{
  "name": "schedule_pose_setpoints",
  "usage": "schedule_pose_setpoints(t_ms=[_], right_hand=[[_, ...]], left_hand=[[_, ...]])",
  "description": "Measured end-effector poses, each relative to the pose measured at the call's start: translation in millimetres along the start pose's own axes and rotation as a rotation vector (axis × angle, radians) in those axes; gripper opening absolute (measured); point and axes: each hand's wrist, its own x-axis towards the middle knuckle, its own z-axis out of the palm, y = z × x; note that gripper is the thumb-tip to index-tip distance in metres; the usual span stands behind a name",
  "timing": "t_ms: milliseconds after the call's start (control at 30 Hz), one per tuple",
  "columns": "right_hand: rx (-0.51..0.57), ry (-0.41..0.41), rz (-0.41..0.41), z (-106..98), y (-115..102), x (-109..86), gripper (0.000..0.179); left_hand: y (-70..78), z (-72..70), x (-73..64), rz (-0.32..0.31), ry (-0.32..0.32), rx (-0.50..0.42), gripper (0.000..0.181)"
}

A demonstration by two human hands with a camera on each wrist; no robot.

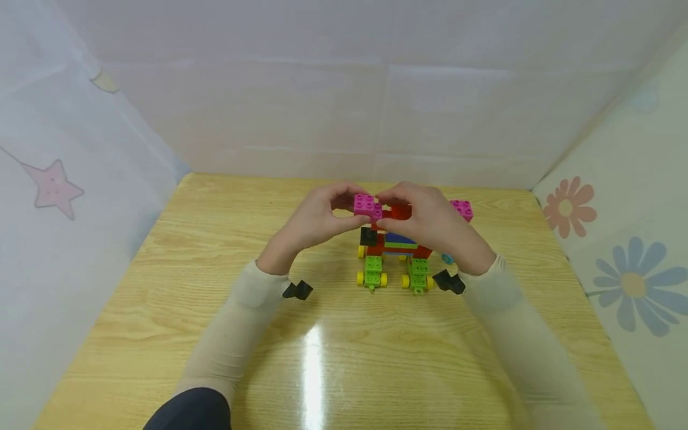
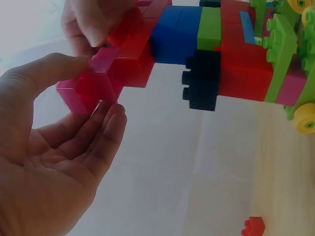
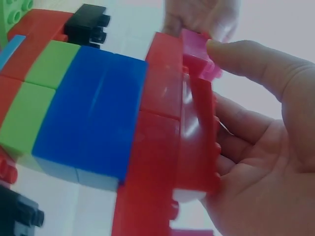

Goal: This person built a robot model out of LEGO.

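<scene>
In the head view a toy-brick model of stacked red, blue and green bricks stands on low wheeled green bases (image 1: 373, 272). My left hand (image 1: 322, 218) pinches a bright pink brick (image 1: 364, 204) at the top left of the model, thumb on one side and fingers on the other. Beside it is a second pink brick (image 1: 377, 211), at the end of a red brick (image 2: 135, 66). From the other side my right hand (image 1: 430, 218) holds this upper end, its thumb tip against the pink piece and its other fingers behind the red brick (image 3: 197, 142).
Lower on the model, a black brick (image 1: 368, 236) juts out to the left, near the blue bricks (image 1: 400, 238). Another pink brick (image 1: 461, 209) shows beyond the right wrist. A small red brick (image 2: 254, 227) lies apart on the wooden table (image 1: 215, 251). Cloth-like walls (image 1: 301, 119) stand around it.
</scene>
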Motion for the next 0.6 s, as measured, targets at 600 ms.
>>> schedule_pose_setpoints(t_ms=[600], right_hand=[[0.279, 0.32, 0.014, -47.2, 38.6, -31.8, 0.037]], left_hand=[[-8.2, 0.6, -5.4, -0.059, 0.003, -0.061, 0.036]])
